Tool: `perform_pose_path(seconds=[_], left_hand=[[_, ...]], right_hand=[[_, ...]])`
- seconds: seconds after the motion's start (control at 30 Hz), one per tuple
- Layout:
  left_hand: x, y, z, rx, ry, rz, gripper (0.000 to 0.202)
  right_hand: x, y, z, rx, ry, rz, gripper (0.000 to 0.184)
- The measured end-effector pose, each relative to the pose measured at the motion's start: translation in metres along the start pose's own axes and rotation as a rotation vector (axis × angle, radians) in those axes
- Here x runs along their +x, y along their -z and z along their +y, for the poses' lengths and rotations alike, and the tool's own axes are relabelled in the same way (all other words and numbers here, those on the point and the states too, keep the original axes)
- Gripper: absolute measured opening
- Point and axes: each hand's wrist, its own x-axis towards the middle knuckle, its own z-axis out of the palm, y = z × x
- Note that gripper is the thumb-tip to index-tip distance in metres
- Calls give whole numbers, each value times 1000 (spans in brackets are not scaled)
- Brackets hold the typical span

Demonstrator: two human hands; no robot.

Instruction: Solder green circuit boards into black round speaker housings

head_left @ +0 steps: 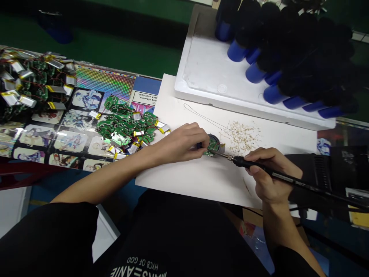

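nearest the wearer, a black t-shirt (138, 242) with pale lettering sits at the lower edge of the view, just short of the near edge of a white card sheet (184, 181). the right hand (272, 175) is closed in a pen grip around a black-handled soldering iron (253, 166), its cord running off past the right edge of the sheet. the iron's metal tip touches a small green circuit board (213, 147), which lies near the middle of the sheet against a round black disc (212, 137). the left hand (178, 144) is closed in a pinch at the board's left side, holding it steady. exact contact is partly hidden by the fingers. just beyond the board, pale solder debris (239, 136) is scattered on the sheet, and a thin wire loop (201, 115) lies near the far edge. beside the left edge of the sheet, a heap of green circuit boards with pouch batteries (123, 127) rests on printed illustrated cards (72, 130). a second heap (29, 80) sits at the far left corner of those cards. past the far edge of the sheet, a white foam tray (207, 65) carries blue cylinders with black fuzzy tops (253, 73).
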Motion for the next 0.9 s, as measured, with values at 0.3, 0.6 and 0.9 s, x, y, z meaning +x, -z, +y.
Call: perform_pose_path(seconds=[0.3, 0.6, 0.9], left_hand=[[1, 0, 0, 1, 3, -5, 9], [1, 1, 0, -9, -6, -1, 10], [1, 0, 1, -19, 18, -14, 11]], right_hand=[[0, 1, 0, -31, -13, 7, 10], [0, 2, 2, -31, 10, 62, 15], [5, -8, -12, 39, 64, 381, 16]])
